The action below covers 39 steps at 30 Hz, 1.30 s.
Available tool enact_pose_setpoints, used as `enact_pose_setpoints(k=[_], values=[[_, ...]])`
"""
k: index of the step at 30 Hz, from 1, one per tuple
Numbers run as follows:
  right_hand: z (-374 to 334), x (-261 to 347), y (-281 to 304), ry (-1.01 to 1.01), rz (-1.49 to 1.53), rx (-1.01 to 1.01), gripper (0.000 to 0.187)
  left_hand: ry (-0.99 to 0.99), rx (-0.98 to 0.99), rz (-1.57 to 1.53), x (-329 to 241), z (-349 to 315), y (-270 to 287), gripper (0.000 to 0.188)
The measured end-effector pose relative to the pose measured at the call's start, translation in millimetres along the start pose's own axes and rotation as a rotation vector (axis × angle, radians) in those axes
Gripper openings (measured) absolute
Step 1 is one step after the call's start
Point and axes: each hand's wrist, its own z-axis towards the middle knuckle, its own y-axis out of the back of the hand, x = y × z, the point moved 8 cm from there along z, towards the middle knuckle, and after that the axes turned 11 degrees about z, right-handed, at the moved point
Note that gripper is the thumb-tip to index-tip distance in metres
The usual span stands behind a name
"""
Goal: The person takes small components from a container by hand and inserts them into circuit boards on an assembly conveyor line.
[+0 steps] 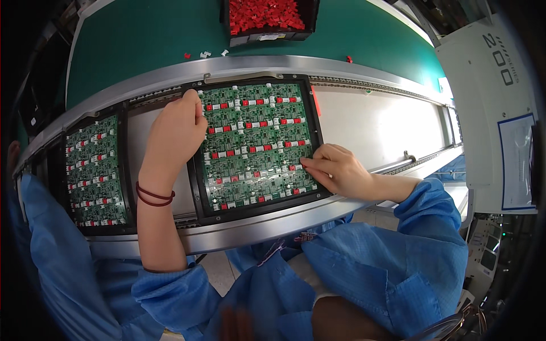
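Observation:
In front of me a green circuit-board panel (pixel 250 165) with rows of red and white connectors lies in a black frame (pixel 211 218). My left hand (pixel 176 128) is closed over the panel's upper left corner, its fingers curled down; what they hold, if anything, is hidden. At the panel's right edge, my right hand (pixel 340 169) has thumb and forefinger pressed together beside a red and white connector (pixel 294 167). Whether a small part sits between those fingertips is too fine to tell.
A second framed panel (pixel 94 170) sits to the left on the same conveyor rail (pixel 256 223). Beyond the far rail, a black bin (pixel 272 37) of red connectors stands on the green surface (pixel 153 28), with a few loose white pieces (pixel 206 54) nearby. Another person's blue sleeve (pixel 54 238) is at left.

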Motion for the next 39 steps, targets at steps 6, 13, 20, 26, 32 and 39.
enact_pose_setpoints(k=[6, 13, 20, 26, 32, 39], values=[[4.9, 25.3, 6.3, -0.024, -0.046, 0.025, 0.027, -0.02, -0.041, 0.037, -0.8, -10.5, 23.6, 0.007], [121.4, 84.9, 85.1, 0.213, -0.208, -0.262, 0.023, -0.026, -0.012, 0.051, -4.2, -38.7, 58.8, 0.01], [235.4, 29.2, 85.7, -0.081, -0.27, -0.155, 0.024, 0.004, -0.072, 0.066, 11.1, -70.7, 90.2, 0.009], [249.5, 43.5, 60.1, 0.019, -0.471, -0.157, 0.022, -0.058, -0.013, 0.096, 17.2, -80.1, 100.9, 0.018], [247.7, 57.4, 66.1, 0.055, -0.454, -0.236, 0.019, -0.075, -0.06, 0.111, 18.8, -85.2, 101.1, 0.016], [236.9, 80.0, 82.6, 0.06, -0.343, -0.316, 0.021, -0.066, -0.159, -0.344, 14.1, -90.5, 118.8, 0.011]])
